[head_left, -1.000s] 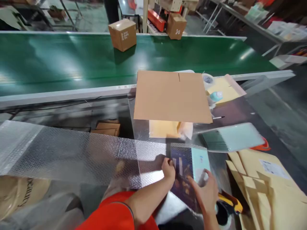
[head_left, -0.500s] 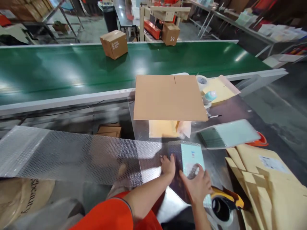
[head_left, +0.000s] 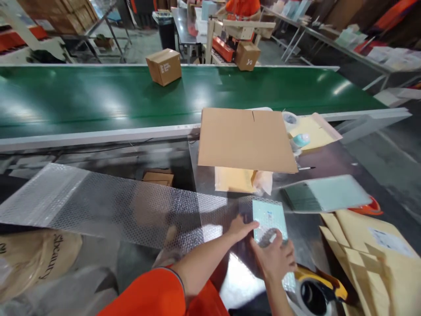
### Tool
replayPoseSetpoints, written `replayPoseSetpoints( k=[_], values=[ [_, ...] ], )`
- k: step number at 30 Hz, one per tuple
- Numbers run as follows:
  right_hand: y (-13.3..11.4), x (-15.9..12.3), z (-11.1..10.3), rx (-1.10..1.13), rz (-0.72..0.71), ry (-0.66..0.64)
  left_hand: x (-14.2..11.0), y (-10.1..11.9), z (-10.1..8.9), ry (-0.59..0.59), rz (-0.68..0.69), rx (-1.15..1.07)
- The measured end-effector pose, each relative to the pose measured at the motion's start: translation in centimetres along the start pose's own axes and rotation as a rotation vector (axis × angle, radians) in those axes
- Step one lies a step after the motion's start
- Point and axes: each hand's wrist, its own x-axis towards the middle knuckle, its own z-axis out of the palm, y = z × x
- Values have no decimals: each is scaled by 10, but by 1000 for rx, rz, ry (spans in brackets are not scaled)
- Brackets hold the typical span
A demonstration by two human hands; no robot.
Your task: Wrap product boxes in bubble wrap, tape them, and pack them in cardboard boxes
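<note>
Packing bench | bubble wrap (head_left: pixel 131 210) now drawn over booklet (head_left: pixel 268 217) vs 1 s ago | pressed flat by L hand (head_left: pixel 241 228), R hand (head_left: pixel 274 259); nothing gripped | wrapping judged underway

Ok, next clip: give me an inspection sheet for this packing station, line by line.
Surface: shiny metal worktable, set against a green conveyor belt.
Job's things: a pale blue booklet lying on the end of a long bubble wrap strip that runs off to the left.
Clutter: flat cardboard sheet over a yellow padded envelope; tape dispenser at the near edge; stack of kraft mailers on the right.
Hands: left hand on the wrap beside the booklet; right hand pressing the booklet's near end.
Cables: nothing seen.
Surroundings: two cardboard boxes, one on the belt, one at its far edge; a person in orange beyond.
</note>
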Motion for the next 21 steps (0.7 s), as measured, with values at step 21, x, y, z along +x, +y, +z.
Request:
replayPoseSetpoints(
  k=[21],
  values=[
    [-70, -49, 11, 22, -293, -239, -26, 10, -90, 320, 151, 203]
  ],
)
